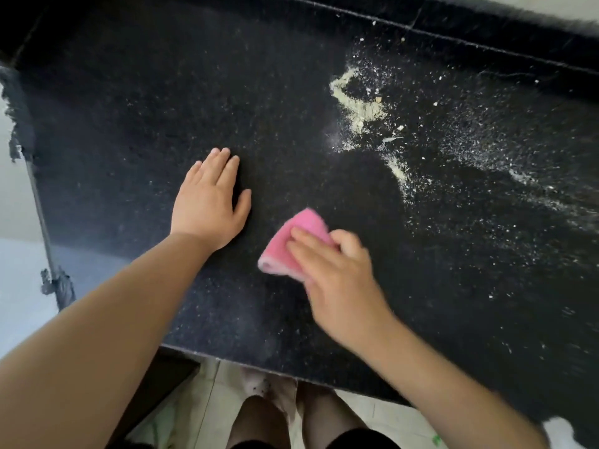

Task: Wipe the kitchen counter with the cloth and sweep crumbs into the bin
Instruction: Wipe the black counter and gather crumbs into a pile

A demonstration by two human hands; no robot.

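The black speckled counter (136, 102) fills most of the view. My right hand (337, 280) presses a folded pink cloth (299, 234) onto it near the front middle, fingers laid across the cloth. Flat on the counter to the cloth's left rests my left hand (209, 202), palm down, fingers together, holding nothing. Pale yellowish crumbs and powder (363, 108) lie in a curved streak beyond the cloth, and finer white specks (505, 163) spread toward the right edge. No bin is in view.
A raised black ledge (486, 30) runs along the counter's back. The counter's front edge (259, 364) lies just above my legs and the tiled floor (207, 403). On the left the counter ends at a chipped edge (19, 131) with a metal strip below it.
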